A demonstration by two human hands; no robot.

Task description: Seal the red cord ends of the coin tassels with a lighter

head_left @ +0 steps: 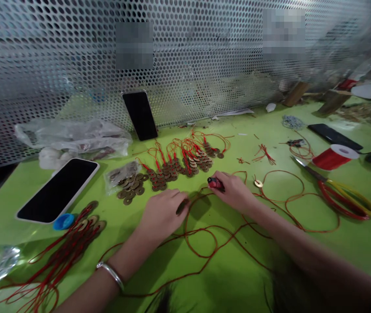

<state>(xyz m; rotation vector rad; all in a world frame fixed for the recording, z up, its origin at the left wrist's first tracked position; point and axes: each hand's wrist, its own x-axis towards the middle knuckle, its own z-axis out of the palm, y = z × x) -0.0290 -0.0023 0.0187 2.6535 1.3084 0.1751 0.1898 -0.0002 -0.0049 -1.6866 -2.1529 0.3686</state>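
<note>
My right hand [232, 189] is closed around a red lighter [216, 183] with a dark top, held just above the table. To its left, my left hand [165, 213] is curled with its fingertips together at a thin red cord [216, 243]; its grip is partly hidden. That cord spreads in loose loops over the green table between and below my arms. One brass coin [258, 184] lies on the cord right of my right hand. Beyond both hands sits a row of brass coins strung on red cord [190, 163]. Loose brass coins [131, 188] lie beside a small plastic bag [121, 174].
Scissors [342, 191] and a red cord spool [333, 157] lie right. A phone [139, 115] leans on the perforated metal screen [188, 56]; another phone [58, 191] lies left, near a blue cap [64, 221] and bundled coin strings [74, 243]. Cord scraps [264, 154] lie behind.
</note>
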